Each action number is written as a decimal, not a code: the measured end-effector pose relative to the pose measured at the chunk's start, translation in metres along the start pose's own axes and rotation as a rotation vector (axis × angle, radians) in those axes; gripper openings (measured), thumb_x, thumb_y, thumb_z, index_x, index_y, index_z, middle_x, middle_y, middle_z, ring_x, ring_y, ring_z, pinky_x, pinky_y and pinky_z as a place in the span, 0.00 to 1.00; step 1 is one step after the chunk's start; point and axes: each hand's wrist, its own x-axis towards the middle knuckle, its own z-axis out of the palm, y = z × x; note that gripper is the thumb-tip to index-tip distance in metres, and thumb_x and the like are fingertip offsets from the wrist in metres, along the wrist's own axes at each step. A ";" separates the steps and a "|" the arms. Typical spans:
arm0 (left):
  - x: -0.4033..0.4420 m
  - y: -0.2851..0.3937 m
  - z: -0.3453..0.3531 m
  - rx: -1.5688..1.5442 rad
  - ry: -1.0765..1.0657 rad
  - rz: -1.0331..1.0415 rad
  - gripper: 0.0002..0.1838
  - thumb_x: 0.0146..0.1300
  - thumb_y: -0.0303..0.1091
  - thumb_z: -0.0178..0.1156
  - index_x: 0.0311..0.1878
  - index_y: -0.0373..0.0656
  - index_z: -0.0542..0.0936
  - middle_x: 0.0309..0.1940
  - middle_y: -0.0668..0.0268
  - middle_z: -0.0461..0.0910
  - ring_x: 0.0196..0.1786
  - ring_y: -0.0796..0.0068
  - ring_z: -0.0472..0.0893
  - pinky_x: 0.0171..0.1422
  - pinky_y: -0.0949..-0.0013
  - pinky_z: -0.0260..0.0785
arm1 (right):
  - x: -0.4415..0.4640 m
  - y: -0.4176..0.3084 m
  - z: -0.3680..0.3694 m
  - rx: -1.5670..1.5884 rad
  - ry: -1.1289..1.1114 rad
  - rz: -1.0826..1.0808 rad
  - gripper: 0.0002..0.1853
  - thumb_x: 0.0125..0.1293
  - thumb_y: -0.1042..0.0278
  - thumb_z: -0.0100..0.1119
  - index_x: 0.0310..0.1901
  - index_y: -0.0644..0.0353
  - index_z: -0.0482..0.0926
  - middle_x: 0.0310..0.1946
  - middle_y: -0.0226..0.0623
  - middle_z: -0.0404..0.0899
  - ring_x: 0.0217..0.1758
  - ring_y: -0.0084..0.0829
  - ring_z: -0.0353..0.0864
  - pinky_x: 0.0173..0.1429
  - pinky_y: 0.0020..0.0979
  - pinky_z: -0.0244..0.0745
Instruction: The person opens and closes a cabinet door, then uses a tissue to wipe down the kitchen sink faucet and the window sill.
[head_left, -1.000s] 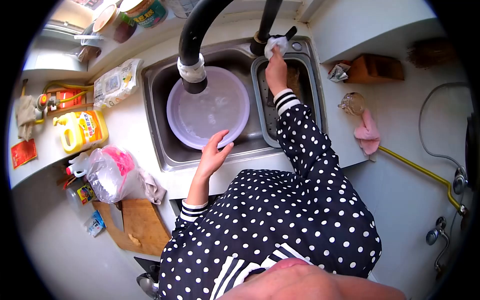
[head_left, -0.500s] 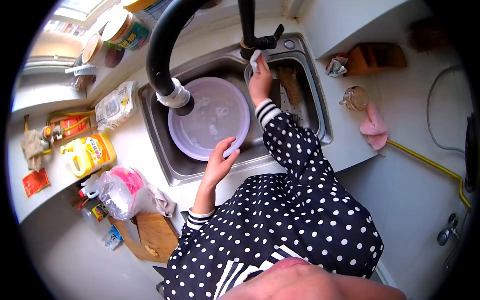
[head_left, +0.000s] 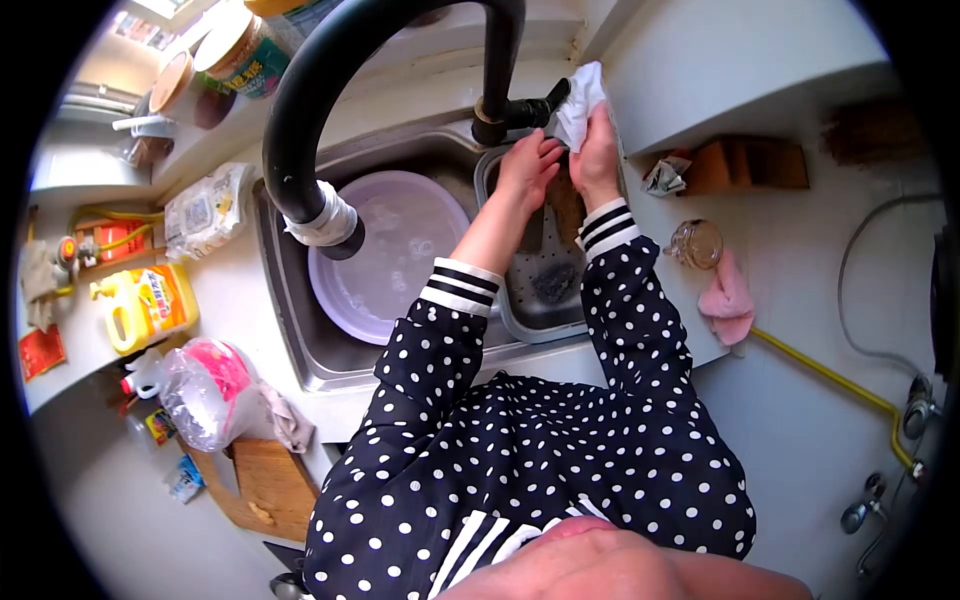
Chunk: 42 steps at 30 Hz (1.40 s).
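Note:
My right hand [head_left: 597, 158] is closed on a white cloth [head_left: 578, 108], which spreads upward beside the black faucet's handle [head_left: 541, 108]. My left hand [head_left: 528, 172] hovers below that handle, fingers stretched out and holding nothing. Both hands are over the small sink compartment [head_left: 520, 325], where a dark scouring pad [head_left: 553, 283] lies near the front. Part of a long brown object shows behind my hands; its kind is unclear. To the left, a lavender basin [head_left: 325, 275] with water in it sits in the larger compartment.
The black spout [head_left: 283, 130], wrapped in white near its tip, arches over the basin. Right of the sink are a glass mug [head_left: 697, 245] and a pink cloth [head_left: 728, 300]. A yellow jug [head_left: 145, 305], plastic bag [head_left: 205, 395] and cutting board [head_left: 275, 485] with a knife lie left.
My left hand has moved from the basin's front rim to the small compartment. My right hand has shifted right from the faucet base, and more of the white cloth shows.

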 end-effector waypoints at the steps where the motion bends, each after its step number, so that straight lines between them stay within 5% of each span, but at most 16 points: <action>1: 0.006 -0.003 0.007 -0.095 -0.004 0.012 0.23 0.65 0.43 0.50 0.58 0.41 0.65 0.55 0.61 0.71 0.54 0.67 0.72 0.58 0.66 0.63 | 0.003 -0.005 0.000 0.082 -0.068 0.092 0.24 0.69 0.60 0.40 0.60 0.67 0.60 0.51 0.41 0.71 0.57 0.29 0.66 0.62 0.29 0.56; 2: 0.011 -0.003 0.013 -0.189 -0.007 0.024 0.22 0.65 0.43 0.50 0.57 0.41 0.66 0.54 0.61 0.72 0.54 0.66 0.73 0.59 0.65 0.64 | 0.004 -0.010 0.001 0.124 -0.082 0.138 0.26 0.69 0.59 0.44 0.62 0.67 0.59 0.52 0.41 0.71 0.57 0.31 0.67 0.62 0.30 0.58; 5: 0.062 -0.020 0.001 -0.565 -0.105 0.040 0.16 0.63 0.43 0.54 0.47 0.42 0.71 0.43 0.63 0.77 0.40 0.67 0.77 0.41 0.66 0.71 | 0.010 0.003 0.010 -0.468 0.082 0.048 0.25 0.66 0.62 0.49 0.59 0.72 0.62 0.55 0.43 0.69 0.56 0.33 0.69 0.59 0.31 0.63; 6: 0.073 -0.021 0.003 -0.674 -0.113 0.102 0.15 0.61 0.40 0.57 0.45 0.41 0.72 0.41 0.61 0.77 0.39 0.65 0.78 0.41 0.63 0.73 | 0.012 0.013 0.013 -0.527 0.076 -0.106 0.23 0.59 0.64 0.58 0.52 0.72 0.70 0.47 0.47 0.75 0.48 0.38 0.76 0.51 0.32 0.69; 10: 0.081 -0.026 0.002 -0.762 -0.141 0.111 0.15 0.59 0.35 0.59 0.46 0.39 0.72 0.41 0.59 0.77 0.42 0.63 0.79 0.45 0.59 0.74 | 0.023 0.024 0.007 -1.307 0.189 -0.361 0.14 0.49 0.64 0.62 0.32 0.67 0.77 0.27 0.55 0.77 0.32 0.51 0.77 0.37 0.40 0.71; 16: 0.078 -0.029 0.005 -0.729 -0.040 0.192 0.16 0.58 0.34 0.61 0.47 0.39 0.72 0.42 0.60 0.77 0.43 0.65 0.78 0.46 0.62 0.73 | 0.041 0.018 0.032 -1.759 0.354 -0.272 0.16 0.53 0.59 0.60 0.29 0.67 0.77 0.28 0.54 0.77 0.33 0.53 0.76 0.38 0.45 0.70; 22: 0.061 -0.023 0.009 -0.523 0.071 0.285 0.15 0.59 0.36 0.60 0.45 0.38 0.73 0.40 0.60 0.78 0.40 0.65 0.79 0.45 0.62 0.74 | 0.023 0.044 0.006 -1.469 0.310 -0.556 0.12 0.53 0.66 0.57 0.24 0.69 0.74 0.26 0.54 0.75 0.32 0.53 0.74 0.39 0.46 0.68; 32: 0.064 -0.022 0.007 -0.576 0.066 0.233 0.15 0.57 0.34 0.62 0.46 0.40 0.73 0.40 0.62 0.77 0.43 0.66 0.78 0.45 0.66 0.73 | 0.012 0.013 -0.007 -1.504 0.254 -0.344 0.08 0.54 0.70 0.58 0.27 0.68 0.78 0.27 0.48 0.74 0.30 0.50 0.73 0.35 0.41 0.68; 35: 0.051 -0.014 0.011 -0.560 0.100 0.203 0.12 0.58 0.32 0.60 0.44 0.41 0.73 0.39 0.61 0.78 0.44 0.66 0.78 0.45 0.65 0.74 | -0.009 -0.013 0.014 -1.273 0.325 -0.770 0.05 0.54 0.75 0.60 0.31 0.66 0.80 0.27 0.40 0.74 0.26 0.34 0.73 0.35 0.36 0.70; 36: 0.052 -0.013 0.010 -0.600 0.056 0.224 0.12 0.58 0.32 0.61 0.44 0.41 0.73 0.39 0.61 0.77 0.43 0.66 0.78 0.44 0.67 0.74 | -0.006 -0.017 0.021 -1.384 0.248 -0.902 0.10 0.51 0.82 0.59 0.37 0.62 0.81 0.35 0.37 0.74 0.33 0.33 0.74 0.40 0.33 0.70; 39: 0.061 -0.014 0.009 -0.698 -0.012 0.243 0.12 0.57 0.28 0.61 0.44 0.40 0.72 0.39 0.61 0.77 0.40 0.67 0.79 0.43 0.69 0.75 | 0.016 -0.015 0.040 -1.777 -0.150 -1.115 0.17 0.48 0.79 0.54 0.42 0.60 0.79 0.37 0.38 0.75 0.45 0.37 0.72 0.52 0.34 0.66; 42: 0.080 -0.025 -0.004 -0.736 -0.102 0.153 0.11 0.57 0.25 0.60 0.43 0.38 0.73 0.38 0.62 0.78 0.38 0.67 0.79 0.41 0.68 0.76 | 0.015 0.007 0.028 -2.042 -0.351 -0.862 0.13 0.50 0.73 0.51 0.40 0.62 0.76 0.37 0.37 0.76 0.46 0.37 0.72 0.54 0.34 0.65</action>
